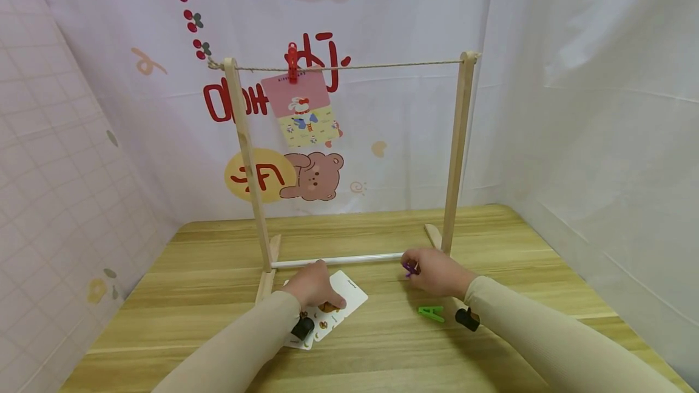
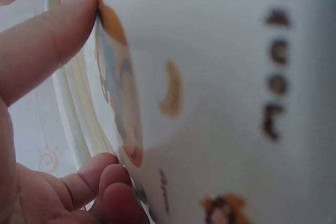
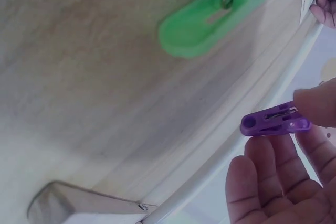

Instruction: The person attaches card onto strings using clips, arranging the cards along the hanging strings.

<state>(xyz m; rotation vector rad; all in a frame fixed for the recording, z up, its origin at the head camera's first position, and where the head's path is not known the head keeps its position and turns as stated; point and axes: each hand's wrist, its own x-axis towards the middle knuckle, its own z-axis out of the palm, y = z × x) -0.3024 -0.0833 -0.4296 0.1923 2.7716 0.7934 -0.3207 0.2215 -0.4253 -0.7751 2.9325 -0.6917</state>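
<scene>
1. Now, over on the left, the left hand (image 1: 310, 284) pinches at the white cards (image 1: 352, 295), thumb on one side and fingertips on the other. These cards overlap in front of the rack's left foot, printed with small brown and orange pictures; whether the pinched one is lifted off the worktop (image 1: 519, 272), I can't tell.

2. Across to the right hand (image 1: 439, 273), and it has the purple clip (image 3: 275, 120) nipped neatly between thumb and fingers, low down near the right post and just by the white rod (image 1: 349, 259).

3. Just below that hand lies the green clip (image 1: 431, 313), flat on the worktop, touched by neither of the hands.

4. Up top, a string (image 1: 393, 65) runs between the two posts of the wooden rack (image 1: 457, 150), and towards its left end the red clip (image 1: 292, 64) grips it, with a pink-and-yellow card (image 1: 301, 108) hanging below at a tilt.

5. Behind it all, white cloth (image 1: 415, 138) carries red lettering, cherries and a pink bear (image 1: 317, 178), that bear sitting below the hanging card.
</scene>
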